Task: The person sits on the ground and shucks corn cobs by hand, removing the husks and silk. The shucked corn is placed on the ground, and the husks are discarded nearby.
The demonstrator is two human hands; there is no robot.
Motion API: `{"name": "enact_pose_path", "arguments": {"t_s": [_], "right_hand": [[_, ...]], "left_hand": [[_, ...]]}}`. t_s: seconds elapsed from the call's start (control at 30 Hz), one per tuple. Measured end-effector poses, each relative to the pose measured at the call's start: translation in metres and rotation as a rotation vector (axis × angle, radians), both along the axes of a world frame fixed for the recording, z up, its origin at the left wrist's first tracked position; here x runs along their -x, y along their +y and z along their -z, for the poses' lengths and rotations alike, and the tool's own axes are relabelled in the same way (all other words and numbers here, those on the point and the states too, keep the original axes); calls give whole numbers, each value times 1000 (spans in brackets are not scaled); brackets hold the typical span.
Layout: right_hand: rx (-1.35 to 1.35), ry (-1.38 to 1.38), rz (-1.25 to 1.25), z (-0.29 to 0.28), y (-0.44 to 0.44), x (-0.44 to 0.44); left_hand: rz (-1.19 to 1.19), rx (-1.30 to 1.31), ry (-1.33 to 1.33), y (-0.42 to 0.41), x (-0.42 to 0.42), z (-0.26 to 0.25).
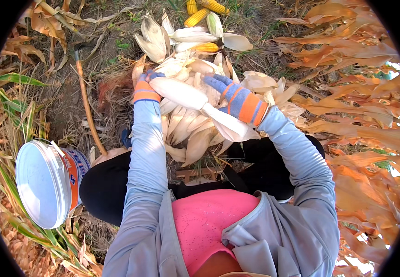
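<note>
My left hand [147,86], in a blue and orange knit glove, is closed on one end of a corn ear in pale husk [179,92]. The ear lies slanted, its loose husk end pointing down to the right. My right hand [239,97], gloved alike, is beside the ear with its fingers extended over the husks; whether it touches the ear I cannot tell. Beneath both hands is a heap of dry corn husks [186,130]. Just beyond it lie a partly husked yellow ear [205,47] and more husked-over ears [193,34].
Several bare yellow corn ears [196,17] lie at the top. A hoe with a curved wooden handle [85,100] lies on the left. A lidded plastic bucket [41,185] stands by my left knee. Dry corn plants [355,114] line the right side, with more stalks and leaves on the left.
</note>
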State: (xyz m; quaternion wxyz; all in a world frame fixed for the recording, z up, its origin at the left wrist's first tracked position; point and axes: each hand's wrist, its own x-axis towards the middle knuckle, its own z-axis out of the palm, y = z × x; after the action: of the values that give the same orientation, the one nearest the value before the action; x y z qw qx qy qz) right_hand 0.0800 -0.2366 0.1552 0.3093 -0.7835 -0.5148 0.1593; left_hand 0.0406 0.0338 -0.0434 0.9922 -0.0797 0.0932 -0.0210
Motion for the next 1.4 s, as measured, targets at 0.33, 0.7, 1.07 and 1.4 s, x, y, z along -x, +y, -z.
{"name": "enact_pose_path", "arguments": {"t_s": [0.33, 0.7, 1.07, 1.4], "right_hand": [[-350, 662, 266, 53, -6, -37], [-831, 1615, 642, 9, -1, -50], [-530, 1167, 518, 45, -13, -57], [-819, 1181, 653, 13, 1, -60]], "left_hand": [[-159, -212, 637, -64, -10, -80], [-4, -143, 426, -113, -5, -64], [-135, -250, 791, -107, -2, -61], [-17, -252, 464, -133, 4, -86]]}}
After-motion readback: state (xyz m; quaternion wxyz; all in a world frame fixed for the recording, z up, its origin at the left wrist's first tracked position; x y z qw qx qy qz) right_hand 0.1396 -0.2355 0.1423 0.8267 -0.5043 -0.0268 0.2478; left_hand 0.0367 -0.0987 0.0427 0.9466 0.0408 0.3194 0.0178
